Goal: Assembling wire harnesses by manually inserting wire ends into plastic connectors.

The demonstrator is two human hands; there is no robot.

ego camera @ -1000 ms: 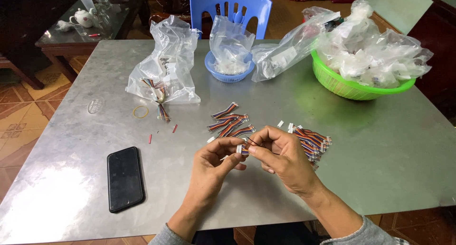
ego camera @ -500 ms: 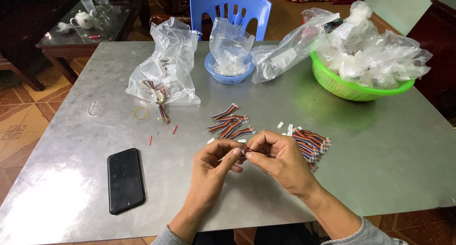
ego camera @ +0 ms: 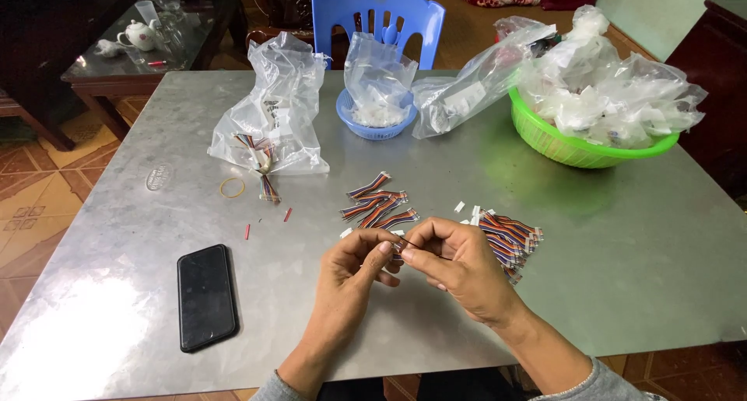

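Observation:
My left hand (ego camera: 354,267) and my right hand (ego camera: 455,265) meet over the front middle of the grey metal table (ego camera: 622,245). Between their fingertips they pinch one short multicoloured ribbon cable piece (ego camera: 399,248), mostly hidden by the fingers. Just beyond my hands lies a small heap of loose ribbon cable pieces (ego camera: 379,206). To the right of my right hand lies a denser pile of ribbon cables with white connectors (ego camera: 510,234). A few small white connectors (ego camera: 459,207) are scattered between the two heaps.
A black phone (ego camera: 206,294) lies at the front left. A clear bag with cables (ego camera: 272,117), a rubber band (ego camera: 232,187), a blue bowl with a bag (ego camera: 379,121), a long clear bag (ego camera: 467,94) and a green basket of bags (ego camera: 580,148) stand farther back. A blue chair (ego camera: 379,16) is behind.
My hands have stayed at the same spot with fingertips drawn closer together on the cable piece. The heaps on the table have not moved.

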